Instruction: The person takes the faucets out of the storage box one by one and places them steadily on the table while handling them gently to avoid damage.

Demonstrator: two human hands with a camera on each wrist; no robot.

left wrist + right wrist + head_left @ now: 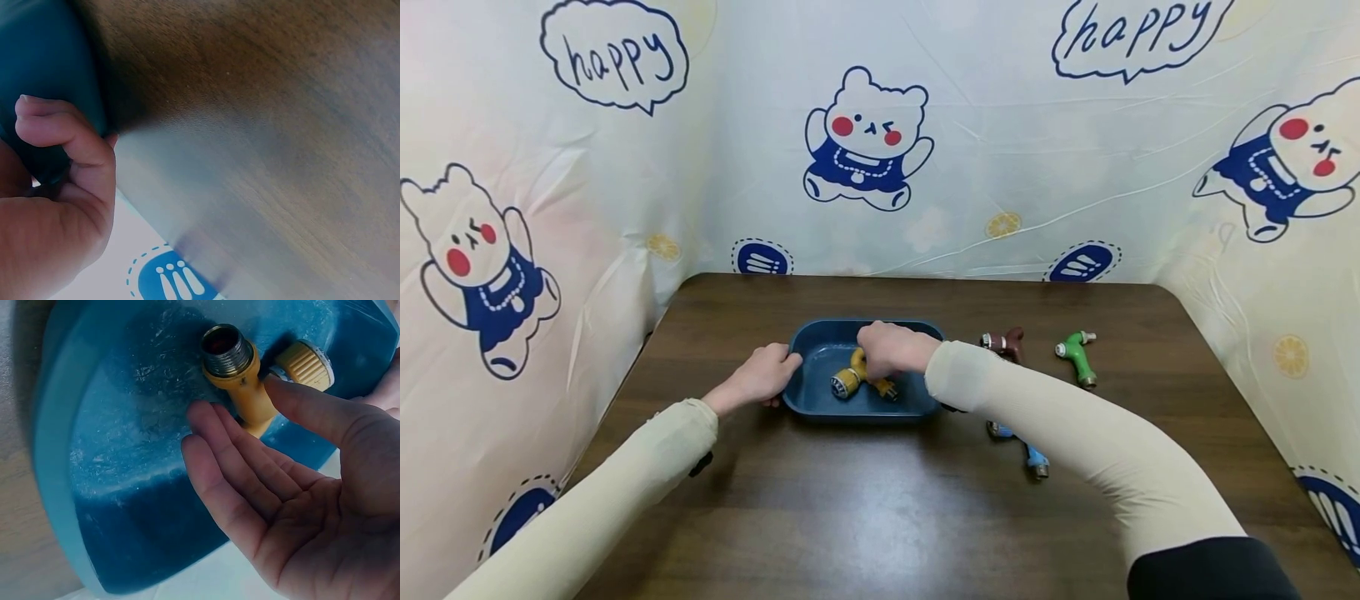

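In the head view a yellow tap [847, 383] with metal ends lies in the blue tub [820, 414]. My left hand [758, 375] grips the tub's left end, with the thumb over the rim; the left wrist view shows curled fingers [69, 128] against its wall. Reaching over the tub, my right hand [895, 350] pinches the tap. From the right wrist, the thumb lies on one side of the tap [247, 394] and the fingers [231, 462] on the other, the index finger largely hidden. The tap's threaded end and ribbed cap both show.
Right of the tub on the brown table [865, 517] lie a dark red tap [1007, 343], a green tap [1078, 358] and a blue tap [1033, 457]. My right forearm passes over the space between them. Patterned curtains [970, 167] enclose the table's back and sides.
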